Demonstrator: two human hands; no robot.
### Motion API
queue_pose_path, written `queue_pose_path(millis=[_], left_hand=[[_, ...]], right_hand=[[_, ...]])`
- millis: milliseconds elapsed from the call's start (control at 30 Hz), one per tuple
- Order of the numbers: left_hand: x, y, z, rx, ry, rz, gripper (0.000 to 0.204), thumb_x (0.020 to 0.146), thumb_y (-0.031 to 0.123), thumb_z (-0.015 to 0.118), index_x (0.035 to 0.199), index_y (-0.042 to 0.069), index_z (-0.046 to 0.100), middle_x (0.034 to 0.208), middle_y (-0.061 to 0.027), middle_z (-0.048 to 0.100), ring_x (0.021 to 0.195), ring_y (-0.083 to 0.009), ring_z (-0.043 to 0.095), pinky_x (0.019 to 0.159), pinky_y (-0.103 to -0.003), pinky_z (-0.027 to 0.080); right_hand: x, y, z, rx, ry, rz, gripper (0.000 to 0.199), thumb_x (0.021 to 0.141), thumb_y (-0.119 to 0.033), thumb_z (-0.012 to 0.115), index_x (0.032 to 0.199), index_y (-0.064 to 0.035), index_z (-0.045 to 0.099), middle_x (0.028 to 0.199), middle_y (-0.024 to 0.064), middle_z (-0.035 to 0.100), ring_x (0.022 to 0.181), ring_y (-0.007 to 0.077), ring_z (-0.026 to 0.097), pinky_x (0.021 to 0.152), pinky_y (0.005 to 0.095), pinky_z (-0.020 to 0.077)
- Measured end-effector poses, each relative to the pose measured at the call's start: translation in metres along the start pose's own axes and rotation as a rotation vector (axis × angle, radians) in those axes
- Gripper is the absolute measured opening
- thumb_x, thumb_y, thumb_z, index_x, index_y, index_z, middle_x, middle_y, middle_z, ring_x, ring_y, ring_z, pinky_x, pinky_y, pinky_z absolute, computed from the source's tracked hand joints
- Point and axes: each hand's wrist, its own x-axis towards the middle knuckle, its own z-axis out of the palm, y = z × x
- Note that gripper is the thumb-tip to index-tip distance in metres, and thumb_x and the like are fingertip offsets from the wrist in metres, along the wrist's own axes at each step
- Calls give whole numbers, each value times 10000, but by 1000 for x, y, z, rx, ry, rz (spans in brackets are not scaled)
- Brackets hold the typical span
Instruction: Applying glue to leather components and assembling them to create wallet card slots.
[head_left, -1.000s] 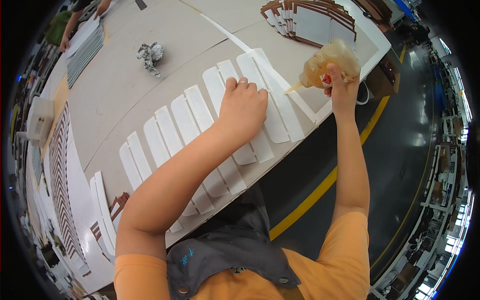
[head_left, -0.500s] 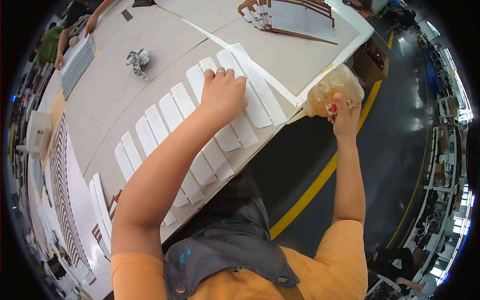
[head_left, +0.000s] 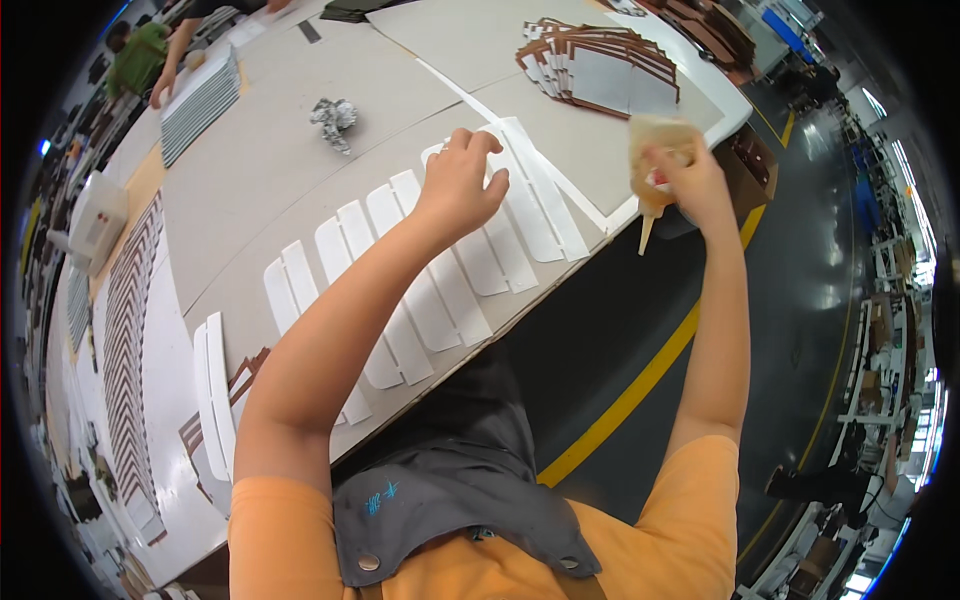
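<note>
A yellowish squeeze bottle [head_left: 652,190] with a tapered nozzle is in my right hand [head_left: 700,190], beyond the table's edge on the right. Its nozzle points downward, and a red spot shows by my fingers. My left hand [head_left: 463,188] is over the far end of a row of white curved-end panels [head_left: 455,295], thumb and fingers bent but apart, with nothing visible in it. Whether its fingertips touch a panel cannot be made out. The panels lie side by side in pairs along the near table edge, partly hidden by my left forearm.
Brown-edged white pieces [head_left: 620,75] are fanned at the far right. Crumpled paper [head_left: 334,122] lies mid-table. A white container [head_left: 97,222] and a row of brown-edged strips [head_left: 130,350] are at left. Another person's hand [head_left: 163,88] rests by grey strips [head_left: 203,112]. A cardboard box [head_left: 750,165] is beside the table.
The bottle has tipped from lying sideways to nozzle down in my right hand. My left hand has lifted slightly, its thumb now apart from the fingers. The whole view has shifted a little.
</note>
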Motion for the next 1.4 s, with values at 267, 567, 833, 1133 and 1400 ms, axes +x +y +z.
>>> queue_pose_path(millis=[267, 567, 833, 1133, 1400], left_hand=[[-96, -16, -143, 52, -155, -152, 179, 761, 158, 558, 886, 37, 516, 869, -112, 512, 790, -258, 502, 718, -338, 397], [-236, -7, -141, 443, -438, -27, 224, 693, 159, 599, 816, 2, 497, 822, -106, 482, 785, -257, 500, 793, -325, 387], [-243, -17, -124, 426, -179, 6, 131, 655, 28, 520, 729, 25, 412, 627, -99, 513, 602, -231, 541, 549, -295, 397], [-278, -61, -265, -78, 938, -437, 169, 804, 21, 531, 944, -5, 442, 774, -95, 600, 706, -139, 603, 623, -249, 491], [-359, -63, -332, -61, 1290, -416, 183, 821, 24, 525, 972, -22, 432, 889, -138, 586, 761, -119, 580, 702, -228, 489]], right_hand=[[6, -1, 50, -622, -186, -78, 492, 761, -421, 540, 1073, -42, 508, 1003, 193, 552, 901, 348, 544, 728, 401, 440], [-50, -91, 54, -158, -153, -266, 302, 800, -217, 564, 1045, -42, 548, 952, 88, 556, 580, 157, 467, 582, 262, 403], [-96, -175, 106, 176, -304, -447, 191, 826, -127, 522, 984, -30, 570, 833, 33, 589, 586, 65, 469, 511, 189, 395], [-132, -253, 192, 460, -662, -403, 114, 819, -88, 492, 845, -4, 565, 675, 58, 555, 608, 93, 511, 558, 209, 414], [-236, -307, 229, 93, -1066, -1476, 653, 682, -351, 661, 1216, -92, 390, 1268, 144, 370, 1175, 324, 342, 962, 387, 321]])
